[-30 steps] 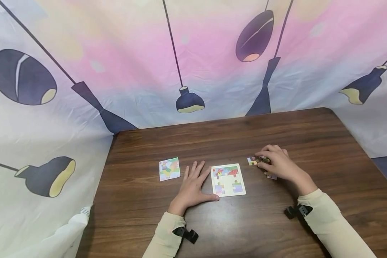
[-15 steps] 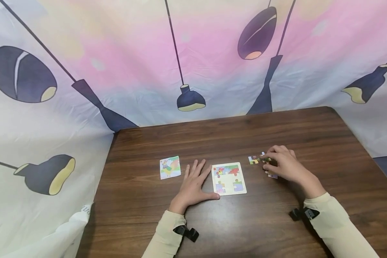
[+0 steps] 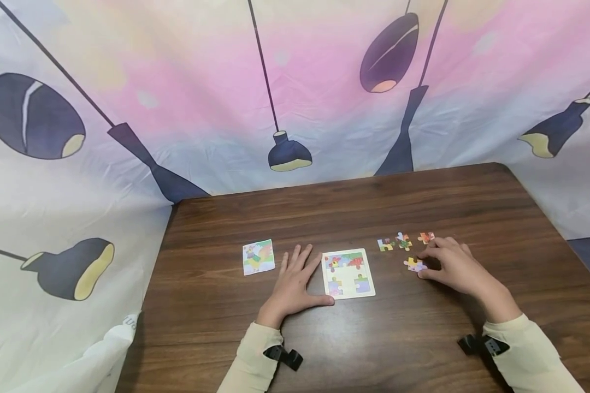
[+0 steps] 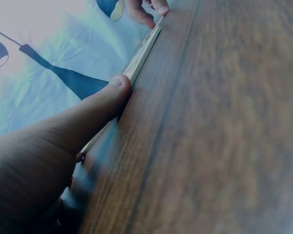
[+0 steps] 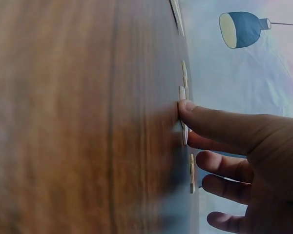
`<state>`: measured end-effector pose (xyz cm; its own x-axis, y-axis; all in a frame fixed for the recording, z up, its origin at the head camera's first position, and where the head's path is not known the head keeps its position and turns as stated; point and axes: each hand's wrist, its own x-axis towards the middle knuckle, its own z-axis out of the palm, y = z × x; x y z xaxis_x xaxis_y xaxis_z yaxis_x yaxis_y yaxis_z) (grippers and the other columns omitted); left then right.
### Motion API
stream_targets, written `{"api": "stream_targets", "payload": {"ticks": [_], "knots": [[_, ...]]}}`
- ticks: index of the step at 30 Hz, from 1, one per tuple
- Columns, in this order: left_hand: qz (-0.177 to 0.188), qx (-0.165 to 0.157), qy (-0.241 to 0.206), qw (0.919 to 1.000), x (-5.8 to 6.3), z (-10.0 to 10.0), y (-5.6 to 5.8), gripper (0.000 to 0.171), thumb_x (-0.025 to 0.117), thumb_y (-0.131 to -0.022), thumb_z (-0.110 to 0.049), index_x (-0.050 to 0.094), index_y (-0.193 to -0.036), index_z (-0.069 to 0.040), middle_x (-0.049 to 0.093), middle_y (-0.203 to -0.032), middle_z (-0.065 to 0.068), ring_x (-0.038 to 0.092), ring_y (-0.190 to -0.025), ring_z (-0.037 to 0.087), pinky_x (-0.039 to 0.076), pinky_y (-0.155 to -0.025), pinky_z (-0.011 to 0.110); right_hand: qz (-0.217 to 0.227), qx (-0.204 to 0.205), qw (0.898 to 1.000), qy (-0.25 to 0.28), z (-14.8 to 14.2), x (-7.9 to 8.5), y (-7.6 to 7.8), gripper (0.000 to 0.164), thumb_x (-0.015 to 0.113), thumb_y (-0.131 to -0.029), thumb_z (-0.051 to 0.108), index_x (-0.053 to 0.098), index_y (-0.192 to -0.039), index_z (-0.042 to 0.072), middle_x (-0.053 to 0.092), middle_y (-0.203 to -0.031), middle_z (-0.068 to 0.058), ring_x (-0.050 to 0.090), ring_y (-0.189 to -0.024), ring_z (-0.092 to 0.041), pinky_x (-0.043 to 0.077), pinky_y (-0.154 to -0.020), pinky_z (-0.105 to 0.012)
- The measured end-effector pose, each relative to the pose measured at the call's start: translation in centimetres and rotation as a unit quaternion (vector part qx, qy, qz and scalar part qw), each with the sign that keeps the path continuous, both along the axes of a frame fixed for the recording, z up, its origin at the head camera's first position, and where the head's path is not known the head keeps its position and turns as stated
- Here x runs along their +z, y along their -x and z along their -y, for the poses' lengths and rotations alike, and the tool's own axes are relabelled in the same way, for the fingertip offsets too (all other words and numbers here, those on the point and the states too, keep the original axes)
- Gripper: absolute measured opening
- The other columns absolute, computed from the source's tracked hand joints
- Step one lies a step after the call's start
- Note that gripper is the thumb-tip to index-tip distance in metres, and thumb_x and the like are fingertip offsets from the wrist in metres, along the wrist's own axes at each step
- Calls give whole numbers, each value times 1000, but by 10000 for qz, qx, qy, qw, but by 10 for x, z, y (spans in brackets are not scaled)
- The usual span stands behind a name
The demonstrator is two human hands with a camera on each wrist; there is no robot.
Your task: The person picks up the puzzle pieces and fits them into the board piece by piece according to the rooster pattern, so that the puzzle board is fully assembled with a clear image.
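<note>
A square puzzle board [image 3: 345, 273] with a cream border lies mid-table; jigsaw pieces fill its top and lower corners, leaving a pale gap in the middle. My left hand [image 3: 295, 284] rests spread on the table at the board's left side, its index finger and thumb at the edge. In the left wrist view, the thumb [image 4: 100, 109] touches the board's side. To the right, my right hand [image 3: 452, 267] pinches a yellow-and-purple puzzle piece [image 3: 414, 264] between thumb and index finger, low at the table. The other fingers stay loosely bent in the right wrist view.
Three loose puzzle pieces lie behind the pinched one: a yellow-green piece [image 3: 385, 244], a multicoloured piece [image 3: 403, 241] and a red-orange piece [image 3: 426, 237]. A rooster picture card [image 3: 258, 257] lies left of my left hand. A lamp-printed cloth [image 3: 216, 109] hangs behind the wooden table [image 3: 216, 327].
My right hand has left the multicoloured piece and moved right and nearer, onto the yellow-and-purple piece. The red-orange piece has come into sight. My left hand keeps its place.
</note>
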<state>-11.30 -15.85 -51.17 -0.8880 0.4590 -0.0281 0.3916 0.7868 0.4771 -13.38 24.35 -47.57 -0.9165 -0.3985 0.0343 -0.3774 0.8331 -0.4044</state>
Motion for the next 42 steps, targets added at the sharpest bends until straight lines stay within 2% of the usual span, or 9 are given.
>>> {"api": "stream_targets", "payload": {"ticks": [5, 9, 16, 22, 27, 32, 38, 42], "knots": [[3, 5, -6, 10000, 0, -1, -1, 112, 82, -80, -68, 34, -167, -17, 16, -176, 10, 2, -163, 33, -2, -129, 59, -81, 55, 9999, -108, 1, 1, -4, 26, 91, -85, 23, 81, -103, 7, 66, -100, -2, 59, -104, -34, 41, -79, -55], [-26, -21, -19, 10000, 1, 0, -1, 111, 82, -80, -68, 35, -167, -17, 17, -176, 11, 2, -163, 34, -1, -129, 60, -236, 156, 9994, -175, 4, 0, -4, 24, 90, -85, 21, 80, -103, 6, 66, -99, -3, 60, -102, -32, 42, -80, -55], [-23, -36, 21, 10000, 2, 1, 1, 111, 82, -81, -68, 34, -167, -17, 18, -176, 12, 2, -163, 35, -1, -129, 60, -458, 380, 9981, 129, 17, -4, -2, 21, 90, -84, 16, 80, -100, 9, 66, -98, 0, 61, -98, -27, 43, -82, -54], [-41, -29, -47, 10000, 2, 1, 1, 111, 83, -81, -67, 35, -167, -16, 18, -176, 12, 2, -163, 35, -1, -129, 60, -563, 573, 9965, 244, 41, -5, -2, 20, 89, -84, 18, 80, -100, 10, 65, -97, 2, 59, -97, -22, 41, -83, -50], [21, -17, 35, 10000, 0, 0, 1, 111, 82, -81, -68, 33, -168, -18, 16, -176, 11, 0, -163, 33, -2, -129, 58, -510, 801, 9950, 296, 68, -6, -4, 22, 90, -84, 20, 81, -102, 11, 65, -100, 3, 60, -102, -22, 42, -88, -51], [66, 7, 75, 9999, -1, 1, 1, 111, 81, -81, -69, 32, -168, -19, 14, -177, 9, -2, -163, 31, -4, -130, 56, -481, 1182, 9913, 307, 97, -7, -7, 22, 90, -84, 24, 80, -101, 14, 62, -99, 6, 57, -100, -19, 43, -89, -54], [37, 15, 76, 10000, -3, 2, 0, 111, 81, -81, -68, 33, -168, -18, 15, -177, 10, 0, -163, 33, -2, -130, 58, -421, 1584, 9860, 295, 121, -6, -10, 21, 89, -87, 26, 80, -102, 15, 66, -112, 2, 58, -108, -21, 42, -95, -56], [76, 30, 42, 10000, -4, 2, 1, 112, 80, -81, -70, 30, -169, -20, 12, -177, 8, -3, -163, 30, -5, -130, 55, -530, 1724, 9833, 259, 127, -7, -10, 20, 89, -87, 25, 79, -101, 15, 67, -115, 0, 59, -109, -23, 42, -92, -54]]}}
